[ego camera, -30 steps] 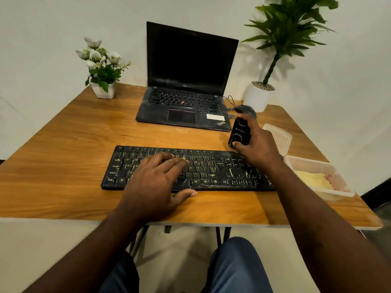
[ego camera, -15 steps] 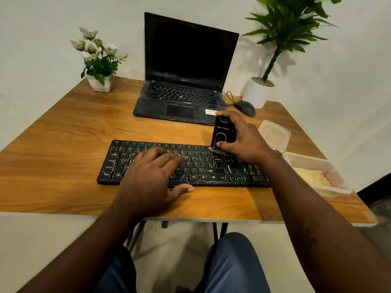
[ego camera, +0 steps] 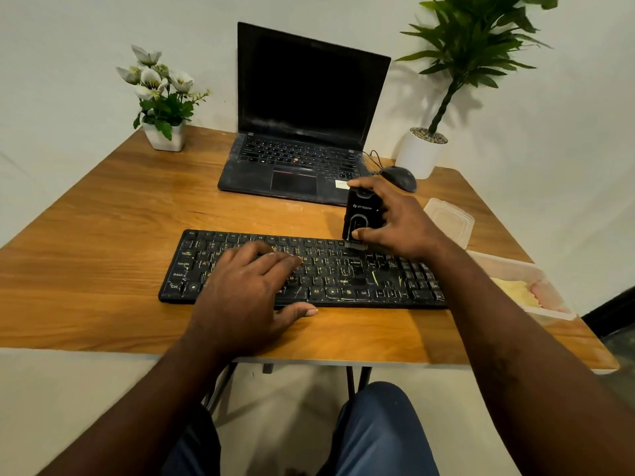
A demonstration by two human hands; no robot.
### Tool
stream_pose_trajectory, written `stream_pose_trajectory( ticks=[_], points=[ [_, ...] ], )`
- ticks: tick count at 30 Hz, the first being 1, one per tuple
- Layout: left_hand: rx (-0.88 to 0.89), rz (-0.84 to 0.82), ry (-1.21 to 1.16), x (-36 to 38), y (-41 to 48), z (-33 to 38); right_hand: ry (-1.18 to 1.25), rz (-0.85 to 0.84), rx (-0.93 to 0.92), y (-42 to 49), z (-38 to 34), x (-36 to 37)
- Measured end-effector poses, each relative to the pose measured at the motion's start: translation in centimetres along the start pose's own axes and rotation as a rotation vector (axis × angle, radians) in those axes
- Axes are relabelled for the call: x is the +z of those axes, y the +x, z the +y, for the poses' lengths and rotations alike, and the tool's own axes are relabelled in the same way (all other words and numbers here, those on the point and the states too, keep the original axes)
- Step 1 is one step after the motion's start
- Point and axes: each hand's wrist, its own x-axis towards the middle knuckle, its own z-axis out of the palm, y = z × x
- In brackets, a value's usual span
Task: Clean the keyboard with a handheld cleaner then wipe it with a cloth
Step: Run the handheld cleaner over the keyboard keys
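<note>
Keyboard (ego camera: 343,280) is lying on the table (ego camera: 103,235) under both hands. The left hand (ego camera: 247,290) is pressing flat on the keys, fingers straight, while the right hand (ego camera: 402,225) is gripping the handheld cleaner (ego camera: 360,218) upright, its nozzle touching the top row. Dragged hard, that nozzle could be snagging a keycap and popping it, or the fingertip hold could be slipping and tipping the cleaner.

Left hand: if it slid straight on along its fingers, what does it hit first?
Probably the handheld cleaner, which the right hand grips upright at the far edge of the keyboard. The left hand rests flat on the keys, fingers angled that way. Depth is uncertain.
</note>
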Motion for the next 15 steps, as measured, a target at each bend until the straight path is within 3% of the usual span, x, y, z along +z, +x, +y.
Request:
stream_pose_trajectory(
  ticks=[3, 6, 9, 13, 15],
  points=[
    [-0.002, -0.009, -0.008, 0.0, 0.0, -0.1, -0.033, -0.027, 0.001, 0.0, 0.0, -0.1],
    [-0.005, -0.001, -0.002, 0.0, 0.0, 0.0, -0.149, 0.065, -0.017, 0.4, 0.0, -0.2],
    [-0.002, 0.025, -0.006, 0.0, 0.0, 0.1, 0.006, 0.048, -0.018, 0.2, 0.3, 0.1],
    [0.001, 0.029, -0.006, -0.1, 0.0, 0.1, -0.109, 0.071, -0.013, 0.3, 0.9, -0.1],
    [-0.001, 0.027, -0.002, 0.0, 0.0, 0.0, -0.039, 0.073, -0.014, 0.2, 0.9, -0.1]
  ],
)
